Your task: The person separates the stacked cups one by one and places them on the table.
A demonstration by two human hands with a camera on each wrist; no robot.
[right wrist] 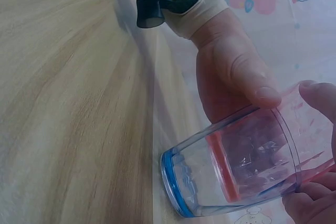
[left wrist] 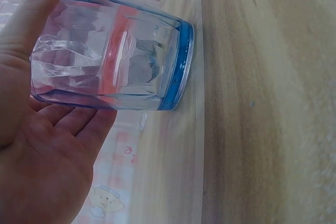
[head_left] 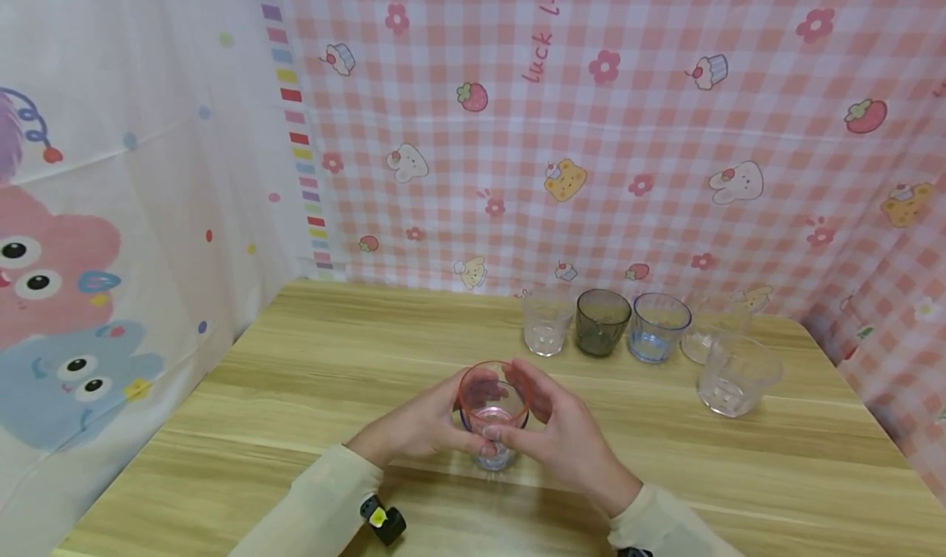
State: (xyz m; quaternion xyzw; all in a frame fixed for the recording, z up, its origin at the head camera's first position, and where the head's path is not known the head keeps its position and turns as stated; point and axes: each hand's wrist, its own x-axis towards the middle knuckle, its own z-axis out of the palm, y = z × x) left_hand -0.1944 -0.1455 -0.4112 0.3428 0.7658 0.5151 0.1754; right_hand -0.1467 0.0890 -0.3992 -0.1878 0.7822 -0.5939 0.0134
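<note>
A red-tinted glass (head_left: 497,399) sits nested inside a clear glass with a blue base (right wrist: 173,182), both upright near the middle of the table. Through the outer wall, the red base (left wrist: 116,51) shows partway down, above the blue base. My left hand (head_left: 424,427) grips the pair from the left, thumb across the near side and fingers partly hidden behind. From the right, my right hand (head_left: 563,427) holds them too, its fingers curving round the far side near the red rim. In the head view the two thumbs meet in front of the glasses.
Along the back right stand a clear glass (head_left: 545,331), a dark grey glass (head_left: 603,323) and a blue glass (head_left: 658,331). Two more clear glasses follow, the nearer one (head_left: 737,380) set forward. A checked curtain (head_left: 443,146) hangs behind the wooden table (head_left: 296,360).
</note>
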